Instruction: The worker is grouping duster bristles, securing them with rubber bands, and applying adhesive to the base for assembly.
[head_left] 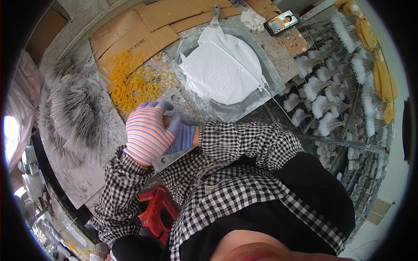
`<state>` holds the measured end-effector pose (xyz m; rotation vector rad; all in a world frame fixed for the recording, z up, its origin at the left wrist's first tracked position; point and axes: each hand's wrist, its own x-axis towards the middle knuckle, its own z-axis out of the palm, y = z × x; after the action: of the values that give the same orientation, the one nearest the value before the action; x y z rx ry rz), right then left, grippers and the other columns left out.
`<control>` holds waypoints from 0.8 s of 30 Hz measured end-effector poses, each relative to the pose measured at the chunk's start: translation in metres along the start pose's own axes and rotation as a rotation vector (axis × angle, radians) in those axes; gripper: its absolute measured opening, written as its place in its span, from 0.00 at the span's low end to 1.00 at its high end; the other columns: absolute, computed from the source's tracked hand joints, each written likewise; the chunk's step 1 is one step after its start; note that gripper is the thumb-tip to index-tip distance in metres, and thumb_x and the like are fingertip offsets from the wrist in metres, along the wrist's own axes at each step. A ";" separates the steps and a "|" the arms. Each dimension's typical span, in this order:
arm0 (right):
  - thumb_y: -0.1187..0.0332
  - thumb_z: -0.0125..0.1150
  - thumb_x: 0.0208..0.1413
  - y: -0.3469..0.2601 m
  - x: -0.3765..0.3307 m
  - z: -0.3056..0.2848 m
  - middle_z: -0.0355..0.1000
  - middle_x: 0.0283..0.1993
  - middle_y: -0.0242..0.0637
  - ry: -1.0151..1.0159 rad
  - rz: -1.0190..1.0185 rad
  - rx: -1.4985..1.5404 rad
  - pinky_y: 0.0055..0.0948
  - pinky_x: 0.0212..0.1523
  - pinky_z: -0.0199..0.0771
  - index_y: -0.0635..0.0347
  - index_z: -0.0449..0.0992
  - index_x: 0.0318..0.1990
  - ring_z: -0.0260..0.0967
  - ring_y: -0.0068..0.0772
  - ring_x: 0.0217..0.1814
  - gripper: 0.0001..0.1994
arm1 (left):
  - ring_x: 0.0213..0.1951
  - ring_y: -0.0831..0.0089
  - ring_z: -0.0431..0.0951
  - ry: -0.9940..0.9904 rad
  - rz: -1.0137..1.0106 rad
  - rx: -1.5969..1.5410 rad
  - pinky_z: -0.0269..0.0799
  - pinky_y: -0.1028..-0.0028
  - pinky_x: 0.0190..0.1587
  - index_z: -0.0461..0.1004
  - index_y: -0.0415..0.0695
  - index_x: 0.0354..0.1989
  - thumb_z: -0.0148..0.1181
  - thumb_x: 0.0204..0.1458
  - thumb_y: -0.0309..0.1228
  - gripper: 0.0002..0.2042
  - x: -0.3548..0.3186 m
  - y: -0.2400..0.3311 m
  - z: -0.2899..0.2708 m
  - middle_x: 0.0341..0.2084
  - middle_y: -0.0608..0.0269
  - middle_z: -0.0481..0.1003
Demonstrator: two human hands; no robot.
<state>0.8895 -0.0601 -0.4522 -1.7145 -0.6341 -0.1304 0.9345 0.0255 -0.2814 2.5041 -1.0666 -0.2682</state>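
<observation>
My left hand, in a pink-and-blue striped glove, meets my right hand above the near edge of the work surface. The left fingers are bent and held together, with the thumb beside them; whatever they grip is hidden. A blue striped glove covers the right hand, whose fingers are mostly behind the left. A grey metal plate with holes shows just below the hands. Ahead of them lies a loose pile of yellow rubber bands. To the left are many bundles of thin grey-white filaments.
White paste is spread on a round base ahead. A phone lies by crumpled tissue. Racked white-tipped bundles stand right, beside a yellow cloth-like strip. Cardboard lies at the back, a red plastic frame below.
</observation>
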 end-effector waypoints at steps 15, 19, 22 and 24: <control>0.51 0.70 0.48 -0.044 0.014 -0.040 0.76 0.34 0.49 0.018 0.027 -0.125 0.44 0.41 0.77 0.63 0.79 0.40 0.74 0.53 0.36 0.23 | 0.37 0.50 0.80 0.229 0.103 0.047 0.76 0.62 0.41 0.74 0.43 0.52 0.67 0.55 0.39 0.20 -0.042 0.022 -0.018 0.41 0.52 0.76; 0.49 0.73 0.42 -0.076 0.014 -0.043 0.77 0.34 0.54 -0.048 0.135 -0.302 0.43 0.39 0.78 0.64 0.76 0.41 0.77 0.54 0.38 0.27 | 0.32 0.53 0.79 0.375 -0.163 0.046 0.76 0.62 0.35 0.75 0.42 0.46 0.66 0.56 0.39 0.16 -0.069 0.012 0.009 0.37 0.51 0.76; 0.48 0.74 0.39 -0.101 0.018 -0.058 0.77 0.41 0.57 -0.162 0.382 -0.234 0.43 0.45 0.78 0.65 0.74 0.52 0.78 0.54 0.43 0.36 | 0.30 0.53 0.78 0.442 -0.185 0.036 0.75 0.63 0.34 0.75 0.41 0.44 0.64 0.57 0.37 0.13 -0.081 0.003 0.023 0.33 0.50 0.76; 0.45 0.74 0.40 -0.109 0.011 -0.069 0.74 0.52 0.55 -0.051 0.045 -0.517 0.45 0.55 0.73 0.64 0.69 0.63 0.76 0.52 0.51 0.45 | 0.28 0.59 0.79 0.580 -0.128 -0.009 0.75 0.66 0.34 0.75 0.41 0.42 0.59 0.61 0.37 0.11 -0.082 -0.014 0.041 0.31 0.53 0.78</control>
<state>0.8645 -0.1089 -0.3354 -2.2339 -0.6330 -0.2346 0.8737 0.0821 -0.3230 2.4107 -0.6648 0.3977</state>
